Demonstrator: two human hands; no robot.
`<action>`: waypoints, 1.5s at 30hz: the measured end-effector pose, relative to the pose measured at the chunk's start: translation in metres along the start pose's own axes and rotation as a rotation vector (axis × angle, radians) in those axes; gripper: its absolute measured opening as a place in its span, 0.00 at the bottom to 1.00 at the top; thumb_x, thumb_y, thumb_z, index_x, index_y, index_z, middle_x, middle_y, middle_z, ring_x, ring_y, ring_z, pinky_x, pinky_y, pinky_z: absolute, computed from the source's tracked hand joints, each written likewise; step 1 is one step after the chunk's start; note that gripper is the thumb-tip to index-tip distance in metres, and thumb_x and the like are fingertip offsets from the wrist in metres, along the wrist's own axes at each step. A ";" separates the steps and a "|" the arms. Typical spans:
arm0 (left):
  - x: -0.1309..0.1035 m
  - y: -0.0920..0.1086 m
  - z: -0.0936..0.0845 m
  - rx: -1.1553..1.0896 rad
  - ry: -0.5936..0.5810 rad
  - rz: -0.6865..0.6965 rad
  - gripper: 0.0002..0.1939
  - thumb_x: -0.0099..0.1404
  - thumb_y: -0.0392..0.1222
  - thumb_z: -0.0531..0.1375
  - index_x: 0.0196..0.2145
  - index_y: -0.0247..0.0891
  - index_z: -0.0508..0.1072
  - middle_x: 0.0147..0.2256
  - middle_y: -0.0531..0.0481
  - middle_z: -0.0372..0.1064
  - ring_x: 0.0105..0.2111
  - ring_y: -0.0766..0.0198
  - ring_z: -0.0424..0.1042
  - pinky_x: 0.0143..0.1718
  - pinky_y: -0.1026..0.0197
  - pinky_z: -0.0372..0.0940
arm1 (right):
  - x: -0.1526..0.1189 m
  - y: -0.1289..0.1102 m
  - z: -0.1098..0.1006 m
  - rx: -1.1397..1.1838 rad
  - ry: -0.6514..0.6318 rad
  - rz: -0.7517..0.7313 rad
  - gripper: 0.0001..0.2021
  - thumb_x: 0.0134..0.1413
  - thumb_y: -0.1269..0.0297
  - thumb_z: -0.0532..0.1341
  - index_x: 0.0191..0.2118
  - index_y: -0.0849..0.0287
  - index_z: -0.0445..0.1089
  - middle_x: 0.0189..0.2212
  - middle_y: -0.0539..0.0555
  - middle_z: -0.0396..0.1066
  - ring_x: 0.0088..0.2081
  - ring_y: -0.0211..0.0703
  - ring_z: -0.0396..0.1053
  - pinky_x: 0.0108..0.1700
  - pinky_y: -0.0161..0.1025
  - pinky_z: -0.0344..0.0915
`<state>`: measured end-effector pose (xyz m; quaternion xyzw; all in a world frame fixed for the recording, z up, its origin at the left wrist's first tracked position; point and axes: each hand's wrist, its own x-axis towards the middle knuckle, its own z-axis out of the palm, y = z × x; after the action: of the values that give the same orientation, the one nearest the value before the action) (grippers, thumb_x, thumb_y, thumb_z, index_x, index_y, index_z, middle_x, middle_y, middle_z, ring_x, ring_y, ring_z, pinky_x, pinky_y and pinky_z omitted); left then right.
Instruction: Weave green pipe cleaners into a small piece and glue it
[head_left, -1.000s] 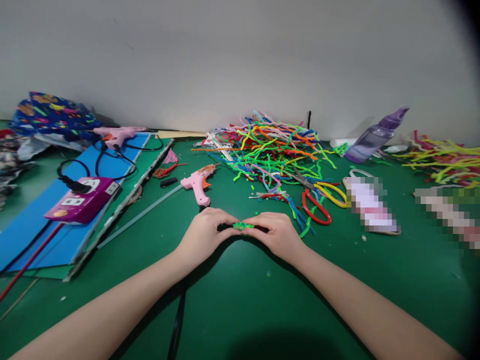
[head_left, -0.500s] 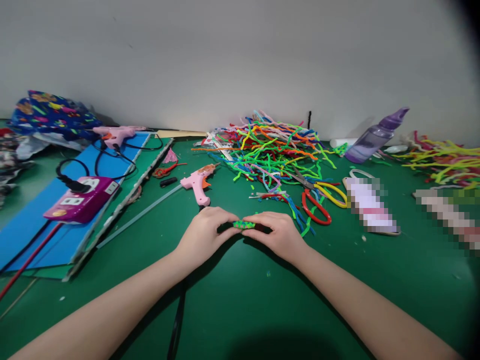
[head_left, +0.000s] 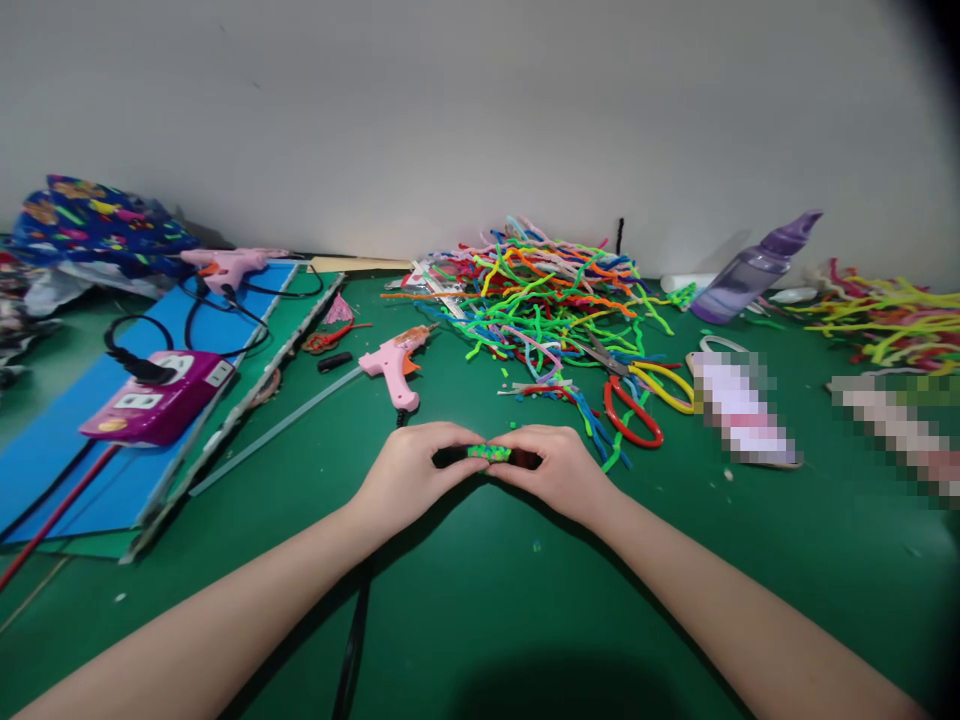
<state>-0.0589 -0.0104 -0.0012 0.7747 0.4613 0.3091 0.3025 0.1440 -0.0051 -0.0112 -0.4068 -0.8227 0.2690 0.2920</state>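
Observation:
Both my hands meet over the middle of the green table. Between them is a small bundle of short green, yellow and blue fuzzy pieces (head_left: 489,453), which look like cut pipe cleaners. My left hand (head_left: 416,465) pinches its left end between thumb and fingers. On the other end, my right hand (head_left: 559,470) holds it in the same kind of pinch. The fingertips of the two hands nearly touch and cover part of the bundle. Just beyond my left hand lies a pink glue gun (head_left: 394,370) with a long glue stick (head_left: 277,430) in its back.
A heap of colourful pipe cleaners (head_left: 540,290) lies against the wall. Scissors (head_left: 634,405) with red and yellow handles rest before it. At right are a phone (head_left: 742,410) and a purple bottle (head_left: 742,275). A magenta power strip (head_left: 157,400) sits on blue board (head_left: 45,470) at left.
The bundle has turned slightly between my fingers, and more of its side shows. Both hands stay in nearly the same place, still pinching it.

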 end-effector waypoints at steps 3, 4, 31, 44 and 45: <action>0.000 0.001 0.000 -0.036 -0.006 -0.023 0.07 0.59 0.43 0.62 0.35 0.41 0.77 0.33 0.54 0.77 0.34 0.66 0.74 0.37 0.66 0.66 | 0.000 -0.001 -0.001 -0.041 0.004 -0.013 0.11 0.50 0.59 0.65 0.39 0.56 0.75 0.28 0.49 0.75 0.29 0.38 0.68 0.35 0.36 0.61; 0.000 0.001 0.000 -0.047 0.001 -0.038 0.07 0.58 0.43 0.62 0.34 0.41 0.77 0.33 0.54 0.77 0.33 0.66 0.74 0.37 0.67 0.66 | 0.000 -0.001 -0.001 -0.060 0.008 -0.020 0.12 0.48 0.58 0.66 0.39 0.56 0.75 0.28 0.50 0.75 0.30 0.39 0.68 0.36 0.37 0.60; 0.000 0.003 0.000 -0.006 0.072 -0.032 0.11 0.56 0.46 0.64 0.36 0.40 0.76 0.35 0.49 0.77 0.35 0.61 0.75 0.40 0.60 0.69 | 0.000 -0.004 0.001 -0.127 0.061 -0.084 0.07 0.54 0.62 0.61 0.35 0.59 0.72 0.26 0.52 0.71 0.31 0.42 0.64 0.37 0.39 0.61; 0.002 -0.006 -0.002 0.371 0.005 0.228 0.15 0.60 0.47 0.61 0.43 0.39 0.71 0.41 0.45 0.74 0.44 0.55 0.69 0.48 0.50 0.59 | -0.002 -0.001 0.000 -0.036 0.148 -0.163 0.09 0.54 0.59 0.61 0.39 0.58 0.71 0.35 0.53 0.75 0.38 0.43 0.70 0.43 0.40 0.66; 0.001 -0.007 -0.002 0.379 0.023 0.234 0.15 0.61 0.47 0.60 0.44 0.40 0.71 0.40 0.46 0.74 0.43 0.56 0.70 0.48 0.50 0.58 | -0.002 0.001 0.001 -0.032 0.152 -0.162 0.10 0.54 0.58 0.62 0.40 0.57 0.72 0.35 0.53 0.76 0.37 0.42 0.71 0.43 0.40 0.66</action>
<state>-0.0635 -0.0059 -0.0050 0.8623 0.4215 0.2588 0.1082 0.1451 -0.0066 -0.0135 -0.3628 -0.8326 0.1995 0.3678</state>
